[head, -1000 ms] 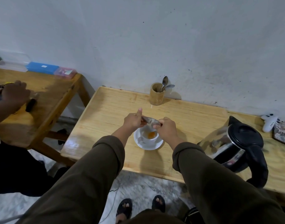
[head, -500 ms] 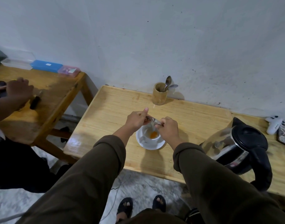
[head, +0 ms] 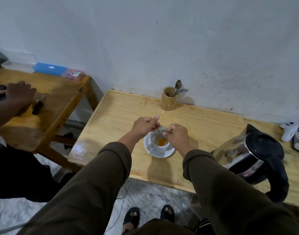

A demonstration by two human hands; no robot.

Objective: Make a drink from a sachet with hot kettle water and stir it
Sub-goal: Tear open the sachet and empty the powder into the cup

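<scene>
Second table (head: 48, 106): far left, with another person's hand (head: 20, 92) resting on it and flat boxes (head: 49, 68) along its back edge.
Left hand (head: 144, 126): above the cup's left rim, fingers pinched tight on the left end of the sachet, thumb up.
Sachet (head: 162, 128): silvery, stretched between both hands directly over the cup (small and partly hidden by the fingers).
Cup (head: 155, 145): white, on a white saucer (head: 162, 154) near the front edge of the table (head: 121, 109), orange powder (head: 162, 141) in its bottom.
Right hand (head: 178, 137): over the cup's right rim, fingers closed on the sachet's right end.
Spoon holder (head: 168, 99): wooden, at the table's back edge, spoons (head: 177, 88) standing in it.
Kettle (head: 253, 153): steel with black lid and handle, by the table's front right corner, well apart from the cup.
</scene>
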